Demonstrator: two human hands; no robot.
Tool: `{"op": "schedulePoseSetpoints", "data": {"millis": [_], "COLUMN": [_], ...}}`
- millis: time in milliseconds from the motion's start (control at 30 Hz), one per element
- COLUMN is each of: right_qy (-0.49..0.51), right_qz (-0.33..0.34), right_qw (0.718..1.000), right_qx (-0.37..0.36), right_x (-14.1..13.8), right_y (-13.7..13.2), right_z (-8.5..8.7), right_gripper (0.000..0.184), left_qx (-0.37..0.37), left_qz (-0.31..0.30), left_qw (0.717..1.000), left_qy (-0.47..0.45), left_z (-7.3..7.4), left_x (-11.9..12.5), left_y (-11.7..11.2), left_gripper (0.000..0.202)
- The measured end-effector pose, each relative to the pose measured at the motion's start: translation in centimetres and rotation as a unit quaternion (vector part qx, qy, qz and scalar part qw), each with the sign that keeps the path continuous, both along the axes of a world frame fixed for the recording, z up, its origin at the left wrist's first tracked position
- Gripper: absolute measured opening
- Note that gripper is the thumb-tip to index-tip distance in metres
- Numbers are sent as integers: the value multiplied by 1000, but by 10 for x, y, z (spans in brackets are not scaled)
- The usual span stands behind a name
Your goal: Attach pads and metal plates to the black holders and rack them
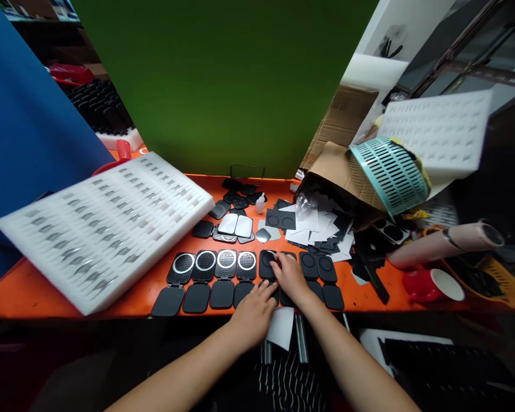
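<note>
Two rows of square black hinged cases lie unfolded along the table's front edge. The left-hand ones show silver rings, like this ringed panel (226,264); the right-hand ones bear dark rings, like this dark panel (326,268). My right hand (289,276) rests at the right side of one upper black panel (266,263), fingers bent together at its edge; what they grip is hidden. Just below, my left hand (256,312) lies with fingers stretched out over the lower halves. A white paper sheet (282,328) sticks out beside its palm, over the table edge.
A white foam tray (107,229) slants on the left. Loose black pieces (240,200), a small dropper bottle (260,203) and scattered paper sheets (320,226) lie behind the cases. A teal basket (390,174), a red mug (433,285) and a pink bottle (448,243) stand right.
</note>
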State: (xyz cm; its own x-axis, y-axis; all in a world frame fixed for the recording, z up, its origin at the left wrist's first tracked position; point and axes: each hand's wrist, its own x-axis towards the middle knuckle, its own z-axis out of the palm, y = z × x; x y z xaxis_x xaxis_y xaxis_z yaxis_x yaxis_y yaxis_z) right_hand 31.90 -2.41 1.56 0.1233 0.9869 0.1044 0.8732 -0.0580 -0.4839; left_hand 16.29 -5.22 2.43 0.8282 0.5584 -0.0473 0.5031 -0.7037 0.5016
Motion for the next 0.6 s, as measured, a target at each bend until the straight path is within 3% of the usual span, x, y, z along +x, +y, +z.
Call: {"op": "schedulePoseSetpoints", "data": {"millis": [133, 267, 400, 600], "right_qy": [-109, -139, -151, -160], "right_qz": [17, -75, -60, -45], "right_qw": [994, 987, 986, 985], "right_qx": [3, -17, -35, -45], "right_x": [-2, 0, -1, 11], "right_y": [2, 14, 24, 39], "right_z": [6, 3, -1, 9], "right_gripper": [18, 42, 28, 30], "left_qx": [1, -1, -4, -22], "left_qz": [1, -3, -2, 6], "left_qw": [1000, 1000, 1000, 1000], "left_qy": [-1, -4, -2, -2], "left_z": [-1, 0, 3, 6], "left_x": [0, -1, -1, 1], "left_y": [1, 1, 0, 0], "left_gripper": [23, 23, 23, 25]}}
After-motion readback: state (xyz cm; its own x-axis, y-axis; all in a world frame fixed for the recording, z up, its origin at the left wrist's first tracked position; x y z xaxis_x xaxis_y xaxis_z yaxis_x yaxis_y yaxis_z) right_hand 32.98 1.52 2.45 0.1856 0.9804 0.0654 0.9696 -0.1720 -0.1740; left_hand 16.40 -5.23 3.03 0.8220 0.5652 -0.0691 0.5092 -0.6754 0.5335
